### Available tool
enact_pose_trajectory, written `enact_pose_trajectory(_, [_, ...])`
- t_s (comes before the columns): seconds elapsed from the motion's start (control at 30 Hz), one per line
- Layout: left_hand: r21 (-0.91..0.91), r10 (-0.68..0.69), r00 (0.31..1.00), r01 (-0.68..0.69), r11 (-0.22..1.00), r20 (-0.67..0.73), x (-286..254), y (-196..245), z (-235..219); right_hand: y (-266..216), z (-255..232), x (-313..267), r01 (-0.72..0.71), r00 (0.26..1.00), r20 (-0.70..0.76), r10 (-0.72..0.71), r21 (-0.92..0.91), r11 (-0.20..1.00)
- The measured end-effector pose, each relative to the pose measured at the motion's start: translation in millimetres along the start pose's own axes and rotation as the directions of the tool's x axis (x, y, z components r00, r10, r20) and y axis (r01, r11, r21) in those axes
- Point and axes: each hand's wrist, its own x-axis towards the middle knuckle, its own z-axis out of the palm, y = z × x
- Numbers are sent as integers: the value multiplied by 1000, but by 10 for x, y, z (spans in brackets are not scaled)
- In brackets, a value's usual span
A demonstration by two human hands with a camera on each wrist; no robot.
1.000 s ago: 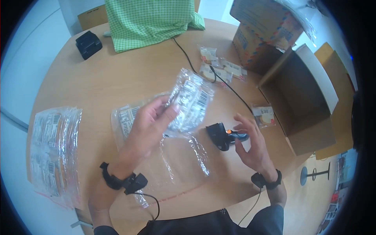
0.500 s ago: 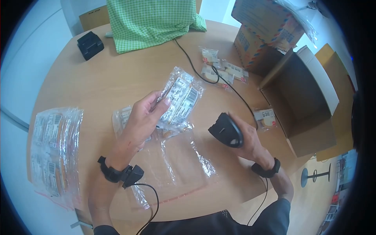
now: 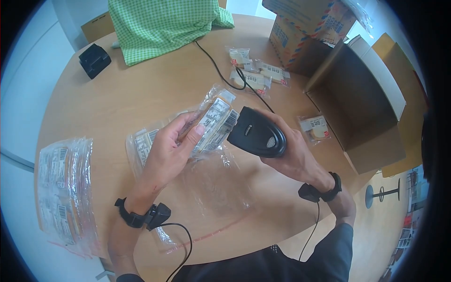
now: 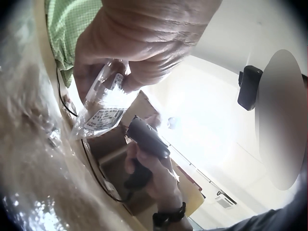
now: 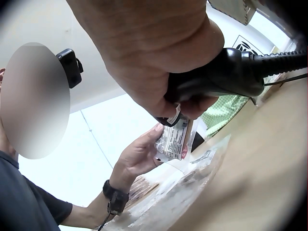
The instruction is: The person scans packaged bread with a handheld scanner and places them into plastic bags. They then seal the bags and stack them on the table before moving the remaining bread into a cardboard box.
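My left hand [image 3: 170, 145] holds up a clear-wrapped food packet [image 3: 211, 123] by its edge, thumb across the printed label and barcode. Gripped in my right hand [image 3: 298, 157] is a black barcode scanner [image 3: 259, 134], its head right beside the barcode end of the packet. The right wrist view shows my fingers curled round the scanner's handle [image 5: 211, 77]. Below the hands a clear plastic bag [image 3: 216, 188] with a red strip lies flat on the table. Another labelled packet [image 3: 142, 145] lies partly hidden behind my left hand.
A stack of bagged packets [image 3: 66, 188] stands at the left. Several small wrapped packets [image 3: 251, 80] lie at the back beside the scanner's cable [image 3: 218, 70]. An open cardboard box [image 3: 361, 113] is at the right, a green checked cloth [image 3: 164, 28] at the back, a black device [image 3: 95, 61] at the back left.
My right hand has taken up the scanner from the table and brought it left to the packet. My left hand still holds the packet, which has shifted slightly left. The head view has turned slightly.
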Motion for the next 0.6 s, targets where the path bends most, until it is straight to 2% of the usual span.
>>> enact_pose_trajectory(0.23, [-45,-19,998,17,999,-56,-15,-13,-29,73,44,-111,-95,995,5,95,41,995])
enact_pose_trajectory(0.3, [-88,-97,989,87,992,-111,-26,96,-81,159,47,-188,-56,998,-40,50,-177,983])
enact_pose_trajectory(0.33, [-90,-109,986,99,991,-124,-16,120,-103,217,43,-220,-53,998,-24,50,-168,984])
enact_pose_trajectory(0.4, [-238,-142,971,94,967,-192,-41,153,-152,338,51,-291,-8,1000,26,17,-309,951])
enact_pose_trajectory(0.43, [-236,-156,963,103,966,-218,-59,212,-177,383,64,-318,-52,997,44,68,-299,953])
enact_pose_trajectory(0.5, [-382,-263,946,176,907,-188,-176,314,-198,489,66,-353,-60,990,105,93,-279,958])
enact_pose_trajectory(0.6, [-354,-266,943,184,917,-199,-406,332,-243,519,52,-316,-92,982,141,124,-214,973])
